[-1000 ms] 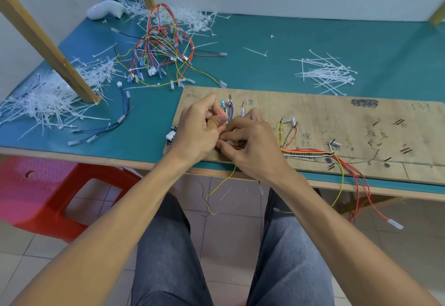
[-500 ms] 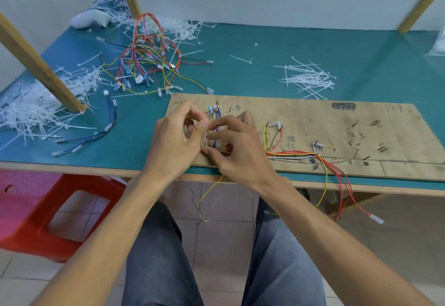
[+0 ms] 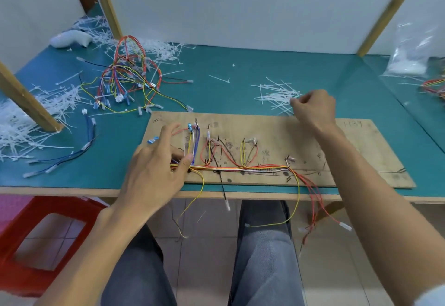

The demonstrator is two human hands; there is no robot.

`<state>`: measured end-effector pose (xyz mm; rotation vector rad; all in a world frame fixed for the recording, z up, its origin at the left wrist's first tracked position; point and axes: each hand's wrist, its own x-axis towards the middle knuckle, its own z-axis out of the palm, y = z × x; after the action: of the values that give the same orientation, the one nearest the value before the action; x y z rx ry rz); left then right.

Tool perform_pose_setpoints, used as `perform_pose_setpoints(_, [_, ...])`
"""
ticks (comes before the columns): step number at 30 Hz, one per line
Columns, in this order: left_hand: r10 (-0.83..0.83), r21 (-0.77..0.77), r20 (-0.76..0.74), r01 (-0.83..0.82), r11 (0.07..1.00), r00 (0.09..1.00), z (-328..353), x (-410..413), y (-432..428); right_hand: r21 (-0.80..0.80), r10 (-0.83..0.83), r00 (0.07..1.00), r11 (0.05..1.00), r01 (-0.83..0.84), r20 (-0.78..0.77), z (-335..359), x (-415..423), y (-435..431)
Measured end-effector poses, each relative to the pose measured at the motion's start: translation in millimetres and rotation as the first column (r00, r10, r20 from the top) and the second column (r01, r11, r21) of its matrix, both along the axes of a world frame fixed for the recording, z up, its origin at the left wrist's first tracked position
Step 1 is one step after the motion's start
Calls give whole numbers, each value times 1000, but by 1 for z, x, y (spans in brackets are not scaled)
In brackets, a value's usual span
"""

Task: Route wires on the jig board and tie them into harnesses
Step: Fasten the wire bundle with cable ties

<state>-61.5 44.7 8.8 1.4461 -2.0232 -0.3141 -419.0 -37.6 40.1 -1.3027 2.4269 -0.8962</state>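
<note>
Head view: left hand [image 3: 154, 173] on the wire bundle [image 3: 240, 168], right hand [image 3: 313, 108] at the cable ties [image 3: 274, 93].
The bundle's long axis runs left to right along the near edge of the jig board [image 3: 349, 142], which lies on the bench [image 3: 216, 84]. Branches point to the far edge and loose ends hang off the front. The left grip is open, fingers spread, thumb on the bundle's left end. Half a second ago both hands met there; now the right has crossed behind the board, fingers curled, pinching ties. A clear bag [image 3: 409, 57] far right holds something white and blurred.
</note>
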Motion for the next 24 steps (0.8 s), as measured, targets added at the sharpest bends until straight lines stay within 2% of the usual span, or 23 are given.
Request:
perform_pose_setpoints(2, [4,2,23,-4,1000,1000,1,0,1,152,12,1000,988,-10,-16,-7,-17,-9])
perform_pose_setpoints(4, [2,-1,32,-2,1000,999,2,-1,1,233,62,997,971,-50,-47,-12,-21,-16])
perform_pose_setpoints(8, [-2,5,39,2,1000,999,3,0,0,229,119,991,968,-102,-58,-19,-20,-29])
perform_pose_setpoints(13, [-4,13,37,4,1000,999,3,1,1,361,204,964,923,-131,-172,-12,-22,-42])
perform_pose_setpoints(18, [9,-17,36,-9,1000,999,4,-1,4,437,442,827,856,-274,-346,-10,-24,-51])
perform_pose_setpoints(24, [-29,43,31,27,999,999,5,2,2,391,405,775,893,-222,-486,-3,-37,-40])
